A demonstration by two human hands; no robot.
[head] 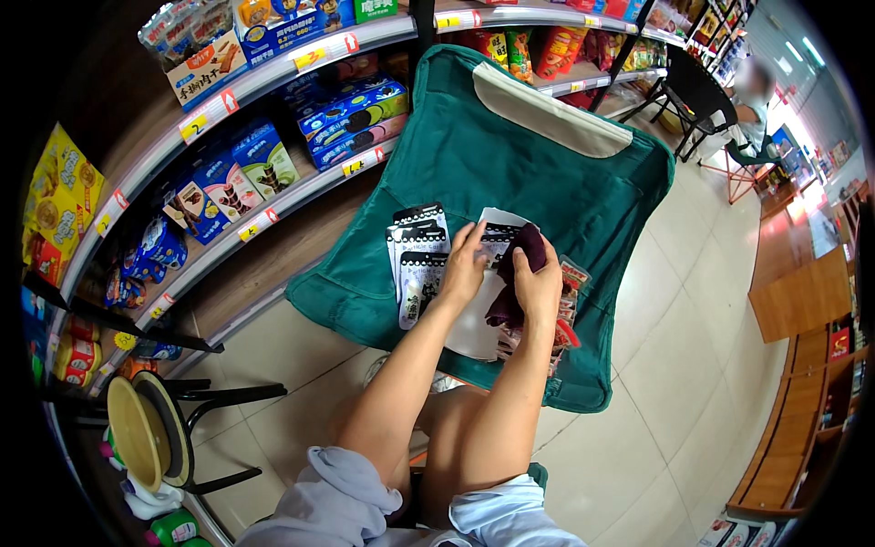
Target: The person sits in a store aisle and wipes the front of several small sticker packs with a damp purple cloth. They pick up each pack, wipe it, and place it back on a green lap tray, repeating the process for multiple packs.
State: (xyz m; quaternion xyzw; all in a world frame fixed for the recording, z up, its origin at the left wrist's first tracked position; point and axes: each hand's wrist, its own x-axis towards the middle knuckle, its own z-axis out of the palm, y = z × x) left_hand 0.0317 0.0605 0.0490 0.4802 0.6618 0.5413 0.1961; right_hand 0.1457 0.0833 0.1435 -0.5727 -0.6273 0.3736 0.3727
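Observation:
Before me is the seat of a green fabric folding chair with a pale band at its far edge. My right hand grips a bunched dark purple cloth. To its left, my left hand has its fingers apart with nothing seen in them. Under both hands lies a white tray or sheet, with black-and-white packets at its far end. More flat black-and-white packets, bearing print, overlap left of my left hand. Small red packets are heaped beside my right forearm, partly hidden by it.
Shelves of boxed snacks curve along the left. A stool with a tan round top lies tipped at lower left, near bottles. A person sits by a black table at far right. A wooden counter borders the tiled floor.

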